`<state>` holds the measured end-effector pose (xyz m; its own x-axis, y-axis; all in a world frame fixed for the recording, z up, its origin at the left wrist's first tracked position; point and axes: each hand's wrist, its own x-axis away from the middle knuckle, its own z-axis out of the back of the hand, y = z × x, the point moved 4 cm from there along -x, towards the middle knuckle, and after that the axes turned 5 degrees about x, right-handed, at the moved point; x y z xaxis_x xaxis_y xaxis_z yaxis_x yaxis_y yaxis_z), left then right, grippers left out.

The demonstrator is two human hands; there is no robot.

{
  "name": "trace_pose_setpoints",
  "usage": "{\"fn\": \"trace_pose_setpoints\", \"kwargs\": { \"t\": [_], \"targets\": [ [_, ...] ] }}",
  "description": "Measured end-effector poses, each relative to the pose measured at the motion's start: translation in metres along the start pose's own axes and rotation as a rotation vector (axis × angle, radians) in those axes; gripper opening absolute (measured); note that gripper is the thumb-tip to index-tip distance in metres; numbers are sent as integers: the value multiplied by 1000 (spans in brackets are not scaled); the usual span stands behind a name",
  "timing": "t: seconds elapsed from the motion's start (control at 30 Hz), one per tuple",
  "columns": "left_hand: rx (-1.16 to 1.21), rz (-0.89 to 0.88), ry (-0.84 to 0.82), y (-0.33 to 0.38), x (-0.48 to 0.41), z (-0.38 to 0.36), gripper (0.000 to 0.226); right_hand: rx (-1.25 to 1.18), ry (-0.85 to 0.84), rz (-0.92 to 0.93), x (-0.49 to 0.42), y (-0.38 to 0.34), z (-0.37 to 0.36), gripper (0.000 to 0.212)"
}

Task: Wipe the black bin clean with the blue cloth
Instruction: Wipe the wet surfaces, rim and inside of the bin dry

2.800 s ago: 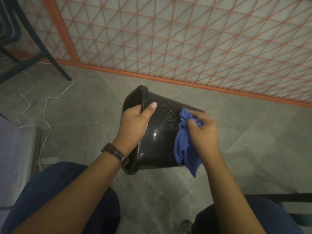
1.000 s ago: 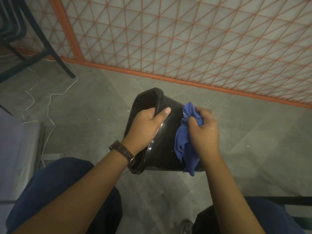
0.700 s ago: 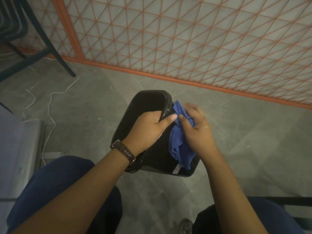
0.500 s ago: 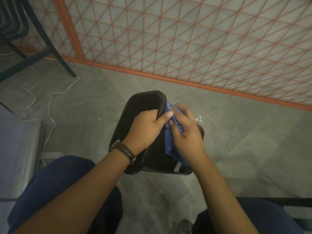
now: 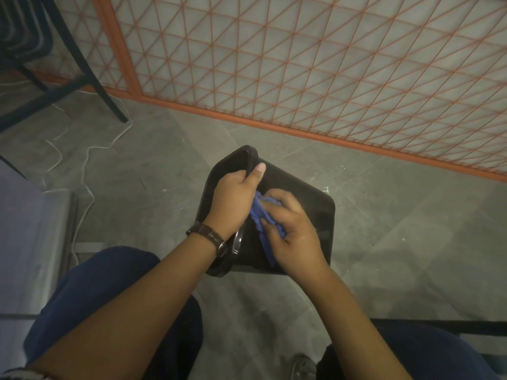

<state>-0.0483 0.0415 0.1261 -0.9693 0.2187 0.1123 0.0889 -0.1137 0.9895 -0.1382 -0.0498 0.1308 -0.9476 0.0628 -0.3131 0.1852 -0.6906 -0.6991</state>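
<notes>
**Head view.**

- **Item:** black bin (image 5: 301, 193), at picture centre, tipped on its side and seemingly clear of the floor (image 5: 164, 165). Its mouth faces 9 o'clock and its base 3 o'clock.
- **Left hand** (image 5: 233, 198): grip closed on the rim at the bin's 10 o'clock. The fingers hook inside and the thumb lies along the outer wall. There is a wristwatch (image 5: 207, 234) on the wrist.
- **Right hand** (image 5: 293, 234): grip bunched round the blue cloth (image 5: 259, 212), pressing it onto the upturned side wall.
- **Cloth position:** at 10 o'clock of the right hand, touching or just beside the left palm. A tail trails toward 6 o'clock under the right hand.
- **Surroundings:** orange mesh panel (image 5: 301, 64) at 12 o'clock and a white cable (image 5: 87, 160) at 9 o'clock.
- **Risks, as judged:**
  - The bin hangs from a single rim hold, so hard rubbing could twist it loose and drop it.
  - The hands crowd each other, so the cloth may snag under the left palm and leave the strip by the rim unwiped.
  - The wadded cloth covers only a small patch, so the base end may be missed.
</notes>
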Motion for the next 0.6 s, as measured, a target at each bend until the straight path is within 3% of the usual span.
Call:
{"fn": "trace_pose_setpoints", "kwargs": {
  "t": [0.3, 0.43, 0.53, 0.6],
  "targets": [
    [18, 51, 102, 4, -10, 18, 52, 53, -215, 71, 18, -9, -12, 33],
    [-23, 23, 110, 8, -11, 21, 51, 94, -439, 139, 25, -12, -10, 34],
    [-37, 0, 97, 14, -10, 19, 52, 125, -563, 29, 23, -9, 16, 30],
    [-51, -6, 74, 15, -9, 15, 51, -57, -498, -130, 13, -5, 50, 28]
  ]
}}
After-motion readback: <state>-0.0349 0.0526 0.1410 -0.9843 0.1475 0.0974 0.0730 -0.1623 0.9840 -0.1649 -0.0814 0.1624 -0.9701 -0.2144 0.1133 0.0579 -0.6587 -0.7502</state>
